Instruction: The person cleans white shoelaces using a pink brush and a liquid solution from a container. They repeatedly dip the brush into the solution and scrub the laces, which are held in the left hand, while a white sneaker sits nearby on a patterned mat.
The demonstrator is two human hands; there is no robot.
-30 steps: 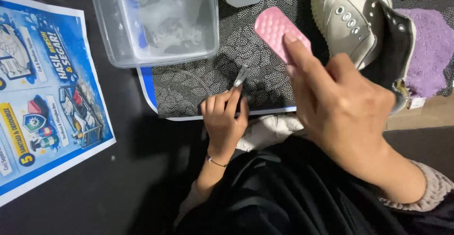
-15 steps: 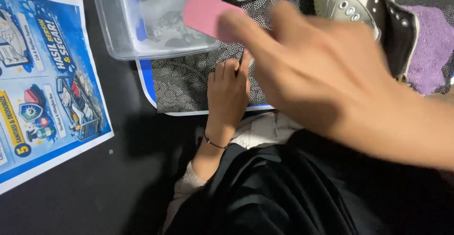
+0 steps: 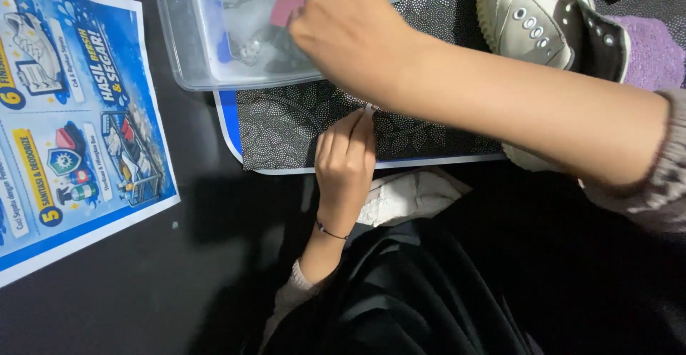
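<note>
Head view only. Right hand [image 3: 354, 33] was reached across to the far side and held over the clear plastic tub [image 3: 179, 55]. Fingers were closed on a pink sponge-like pad [image 3: 286, 10], mostly hidden behind the knuckles. The pad was held low inside the tub, likely for wetting; whether it touched the liquid could not be told.

Left hand [image 3: 345, 165] was rested near the front edge of the dotted black mat [image 3: 286, 126], fingers pinched together on a thin whitish item, too small to identify. The hand was probably kept there to pin the mat down.

A cream high-top sneaker [image 3: 543, 19] was laid at far right, partly on a purple cloth [image 3: 650, 55]. A printed blue instruction sheet [image 3: 71, 126] was laid flat at left. A crumpled white cloth [image 3: 407, 198] was seen just near of the mat.
</note>
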